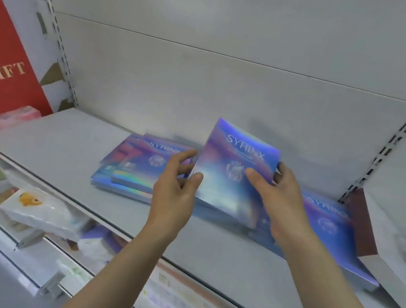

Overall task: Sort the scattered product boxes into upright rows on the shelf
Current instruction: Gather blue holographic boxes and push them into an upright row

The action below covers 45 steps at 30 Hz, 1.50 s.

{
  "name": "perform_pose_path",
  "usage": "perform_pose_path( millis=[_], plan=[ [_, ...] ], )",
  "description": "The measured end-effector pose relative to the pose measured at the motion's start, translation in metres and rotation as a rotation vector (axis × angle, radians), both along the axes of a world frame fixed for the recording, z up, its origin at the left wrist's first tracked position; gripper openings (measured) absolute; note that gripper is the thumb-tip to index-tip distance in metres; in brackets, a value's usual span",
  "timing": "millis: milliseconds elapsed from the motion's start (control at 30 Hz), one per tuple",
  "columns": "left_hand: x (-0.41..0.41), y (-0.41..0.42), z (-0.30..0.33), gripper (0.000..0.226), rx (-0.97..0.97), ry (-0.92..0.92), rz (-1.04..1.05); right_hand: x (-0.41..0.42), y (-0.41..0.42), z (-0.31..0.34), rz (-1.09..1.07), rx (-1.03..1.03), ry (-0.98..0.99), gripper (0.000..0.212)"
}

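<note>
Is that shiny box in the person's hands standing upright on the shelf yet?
Not yet. The SYRINX box is tilted, held between the left hand and right hand; its lower edge is blurred.

A pale grey metal shelf (63, 151) carries flat-lying iridescent blue-purple SYRINX boxes: an overlapping pile (132, 170) at centre-left, another box (329, 222) flat at right beside a white-and-maroon carton (378, 228).

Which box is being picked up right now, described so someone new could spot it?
Look at the grey shelf in the middle of the view. Several shiny blue-purple SYRINX boxes lie flat on it, a left pile and a right box. The one you want is the raised box between them, the only one tilted up, held by both hands.
</note>
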<state>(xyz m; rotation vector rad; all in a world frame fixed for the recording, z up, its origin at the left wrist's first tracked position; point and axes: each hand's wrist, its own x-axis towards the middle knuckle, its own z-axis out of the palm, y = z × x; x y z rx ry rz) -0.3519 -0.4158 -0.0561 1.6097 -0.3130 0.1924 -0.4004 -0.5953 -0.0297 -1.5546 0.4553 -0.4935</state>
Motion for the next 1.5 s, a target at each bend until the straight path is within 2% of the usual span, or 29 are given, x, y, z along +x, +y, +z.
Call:
perform_pose_path(
  millis=[67, 167, 267, 333, 400, 500, 700, 867, 933, 1000, 1100, 1300, 1500],
  plan=[
    [0.002, 0.011, 0.000, 0.038, -0.031, 0.014, -0.047, 0.002, 0.006, 0.004, 0.069, 0.281, -0.047, 0.035],
    [0.020, 0.042, 0.001, 0.032, 0.098, -0.080, 0.003, -0.005, 0.017, 0.006, 0.055, 0.345, -0.160, 0.024],
    [0.065, 0.080, -0.007, 0.060, 0.642, -0.166, 0.219, -0.012, 0.022, 0.009, -0.052, 0.336, -0.232, 0.024],
    [0.081, 0.095, -0.012, 0.083, 0.848, -0.032, 0.238, -0.015, 0.027, 0.010, -0.108, 0.321, -0.214, 0.026],
    [0.083, 0.100, -0.020, 0.098, 0.892, 0.020, 0.208, -0.014, 0.038, 0.008, -0.135, 0.317, -0.205, 0.021],
    [0.081, 0.109, -0.031, 0.106, 0.873, -0.007, 0.183, -0.012, 0.067, 0.004, -0.153, 0.324, -0.195, 0.016],
    [0.088, 0.123, -0.022, 0.120, 0.879, -0.004, 0.074, -0.016, 0.109, -0.005, -0.207, 0.322, -0.175, 0.029],
    [0.105, 0.125, -0.016, 0.113, 0.952, 0.048, -0.028, -0.030, 0.131, -0.014, -0.274, 0.320, -0.169, 0.018],
    [0.104, 0.128, -0.016, 0.102, 0.922, 0.067, -0.042, -0.036, 0.137, -0.019, -0.282, 0.295, -0.155, 0.022],
    [0.102, 0.135, -0.017, 0.080, 0.842, 0.039, -0.055, -0.044, 0.142, -0.022, -0.294, 0.283, -0.139, 0.029],
    [0.098, 0.151, -0.021, 0.049, 0.573, 0.026, -0.085, -0.056, 0.146, -0.024, -0.320, 0.264, -0.121, 0.034],
    [0.078, 0.161, -0.025, 0.030, 0.101, 0.245, -0.110, -0.075, 0.145, -0.023, -0.418, 0.188, -0.112, 0.034],
    [0.038, 0.144, -0.012, 0.022, -0.141, 0.231, -0.201, -0.117, 0.117, -0.020, -0.441, 0.137, -0.152, 0.030]
  ],
)
